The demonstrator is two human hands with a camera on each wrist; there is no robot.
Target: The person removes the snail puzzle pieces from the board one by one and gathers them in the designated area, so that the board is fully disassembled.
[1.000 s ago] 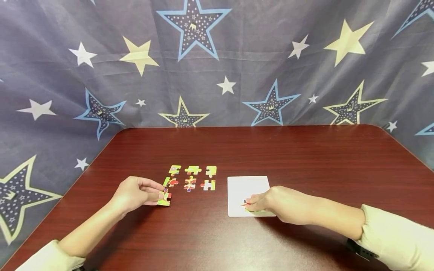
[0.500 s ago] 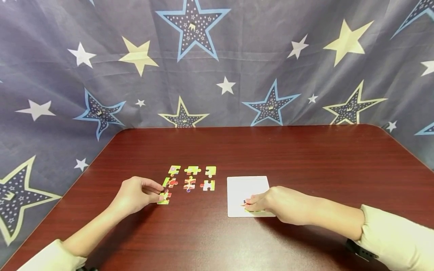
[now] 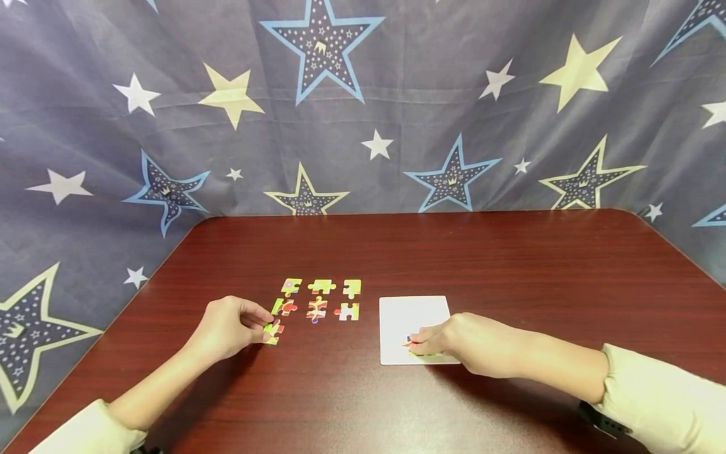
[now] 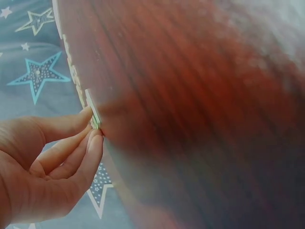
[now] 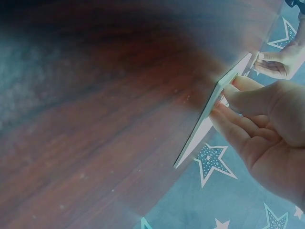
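Note:
My left hand [image 3: 224, 329] pinches a yellow-green and red jigsaw piece [image 3: 275, 330] between thumb and fingers, at the near left corner of the laid-out pieces. In the left wrist view the held piece [image 4: 94, 110] shows nearly edge-on at the fingertips. My right hand [image 3: 476, 343] is over a white square board [image 3: 408, 312], its thumb and fingers closed on a colourful jigsaw piece [image 3: 416, 354] mostly hidden beneath them. The right wrist view shows thumb and fingertips at the board [image 5: 200, 119].
Several jigsaw pieces lie apart in two rows, among them a yellow-green piece [image 3: 323, 286], a red and yellow piece [image 3: 317, 309] and a red-edged piece [image 3: 348, 311]. The dark red table [image 3: 454, 258] ends at a grey star-print curtain [image 3: 386, 94].
The left hand has shifted its jigsaw piece very slightly left, beside the second row. The right hand and the white board stay in place.

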